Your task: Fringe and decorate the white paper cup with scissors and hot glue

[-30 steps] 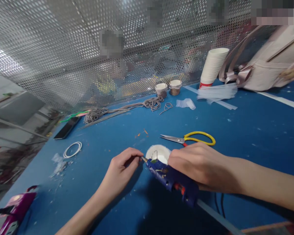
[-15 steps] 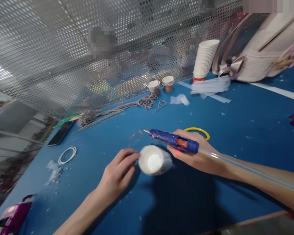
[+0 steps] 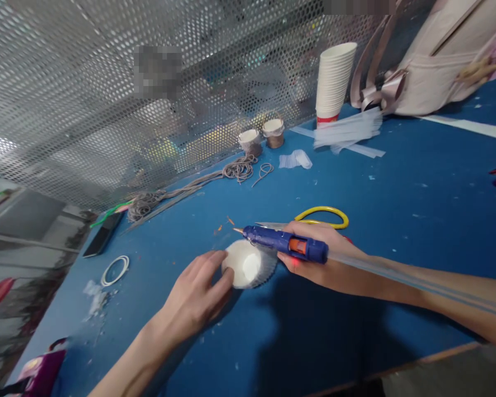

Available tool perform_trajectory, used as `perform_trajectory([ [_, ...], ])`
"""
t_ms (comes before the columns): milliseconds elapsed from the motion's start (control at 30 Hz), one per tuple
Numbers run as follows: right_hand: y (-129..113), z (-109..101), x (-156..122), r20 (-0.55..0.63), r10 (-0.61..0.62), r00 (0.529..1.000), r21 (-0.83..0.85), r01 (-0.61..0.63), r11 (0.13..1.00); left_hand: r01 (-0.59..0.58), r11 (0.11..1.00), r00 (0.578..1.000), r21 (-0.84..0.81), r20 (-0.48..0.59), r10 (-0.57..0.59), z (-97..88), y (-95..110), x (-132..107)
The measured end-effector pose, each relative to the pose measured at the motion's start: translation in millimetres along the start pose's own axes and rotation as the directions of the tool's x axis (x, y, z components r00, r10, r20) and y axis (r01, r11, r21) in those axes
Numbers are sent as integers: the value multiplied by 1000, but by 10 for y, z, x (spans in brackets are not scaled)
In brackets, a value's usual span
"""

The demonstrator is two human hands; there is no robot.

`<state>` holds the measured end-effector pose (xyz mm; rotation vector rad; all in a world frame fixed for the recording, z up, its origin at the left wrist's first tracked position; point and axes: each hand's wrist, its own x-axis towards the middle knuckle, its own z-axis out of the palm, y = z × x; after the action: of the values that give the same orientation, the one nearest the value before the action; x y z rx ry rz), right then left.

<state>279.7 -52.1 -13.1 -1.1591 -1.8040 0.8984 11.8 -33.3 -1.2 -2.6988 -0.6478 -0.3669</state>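
- The paper cup (image 3: 248,266) stands at the centre of the frame, its mouth facing up, with clear ribbed film (image 3: 269,266) around its right side.
- The left hand (image 3: 194,292) is at the cup's left rim, fingers curved and slightly parted; whether they pinch the wall or only steady it, I cannot tell.
- The right hand (image 3: 333,275) has its fingers wrapped round the glue gun (image 3: 273,238), whose nozzle (image 3: 238,230) points left, just above the cup's far rim in the frame; contact cannot be made out.
- To work well here, the cup should be steadied low on its left side, fingertips clear of the nozzle, which is probably hot.
- A thin, even line of glue with light trigger pressure would suit the thin film best; too much heat could warp it.
- The glue stick (image 3: 380,273) trails back over the right forearm, so turns of the wrist should be gentle.
- The scissors (image 3: 322,209) lie just behind the right hand, partly hidden by it, and could be knocked; orange scraps (image 3: 230,220) lie near the nozzle.
- Farther up the blue table (image 3: 198,361), grey cord (image 3: 149,204), two wrapped cups (image 3: 274,135), a stack of cups (image 3: 334,82) and clear strips (image 3: 347,132) sit well apart from the hands.
- At lower left is a purple power strip (image 3: 41,372).
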Motion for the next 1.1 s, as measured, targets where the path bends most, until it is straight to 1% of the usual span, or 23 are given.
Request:
perform_trajectory([
  [67,3,2,-1,-2,15,1000,7,-15,1000,-46,998,999,44,-7,47,-44,11,58],
  [167,-2,3,9,5,61,998,3,-61,998,-89,995,996,40,20,88,-72,13,105],
  [267,-3,5,19,3,72,997,4,-72,997,-81,997,995,1,57,81,-75,0,135],
  [433,35,17,29,13,48,999,55,-49,997,-50,994,992,-97,112,61,-83,-35,205],
  [567,70,26,42,9,30,1000,53,-30,998,-67,989,988,-129,127,84,-91,-61,258],
  [767,58,0,47,-2,56,998,87,-56,995,-92,981,983,-172,144,118,-92,-76,292],
  [833,57,-12,52,-9,65,998,81,-64,995,-87,974,985,-207,129,115,-90,-79,297],
  [900,65,-18,60,-7,96,995,79,-95,992,-91,969,989,-228,91,114,-81,-82,302],
  [1000,91,-17,74,-8,151,988,75,-150,986,-105,970,992,-219,47,118,-57,-86,304],
  [1100,120,-7,78,-43,153,987,55,-150,987,-98,971,994,-216,31,108,-36,-87,293],
])
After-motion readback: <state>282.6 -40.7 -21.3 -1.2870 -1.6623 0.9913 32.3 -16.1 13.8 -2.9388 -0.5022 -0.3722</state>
